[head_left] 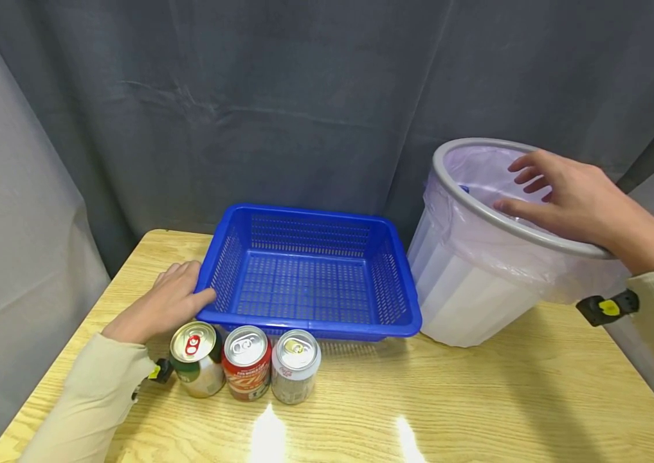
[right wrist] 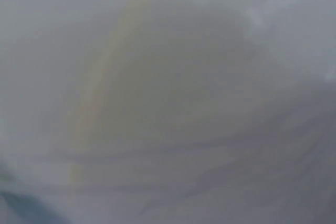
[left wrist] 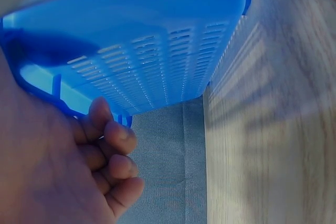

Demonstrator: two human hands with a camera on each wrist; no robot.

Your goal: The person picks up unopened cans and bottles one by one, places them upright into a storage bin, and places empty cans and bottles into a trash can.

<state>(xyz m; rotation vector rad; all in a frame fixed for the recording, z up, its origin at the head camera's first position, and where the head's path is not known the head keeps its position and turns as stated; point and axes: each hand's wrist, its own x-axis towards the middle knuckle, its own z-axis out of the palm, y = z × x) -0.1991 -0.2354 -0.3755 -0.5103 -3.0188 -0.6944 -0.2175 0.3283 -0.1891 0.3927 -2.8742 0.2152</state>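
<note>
My left hand [head_left: 173,299] grips the left rim of a blue plastic basket [head_left: 309,328], thumb over the edge and fingers outside. In the left wrist view its curled fingers [left wrist: 123,166] lie close under the rim, beside the slotted basket wall [left wrist: 152,51]. My right hand [head_left: 570,193] hovers over the mouth of a white bin [head_left: 465,289], fingers loosely bent and nothing in them. A pale plastic liner [head_left: 477,161] hangs over the bin's grey rim. The right wrist view shows only blurred, whitish liner film [right wrist: 173,103].
Three drink cans stand in a row before the basket: a green and gold can [head_left: 196,360], a red can [head_left: 247,363] and a silver-white can [head_left: 296,368]. Something small and blue [head_left: 464,188] shows inside the bin. A grey curtain [head_left: 303,96] hangs behind the wooden table [head_left: 448,399].
</note>
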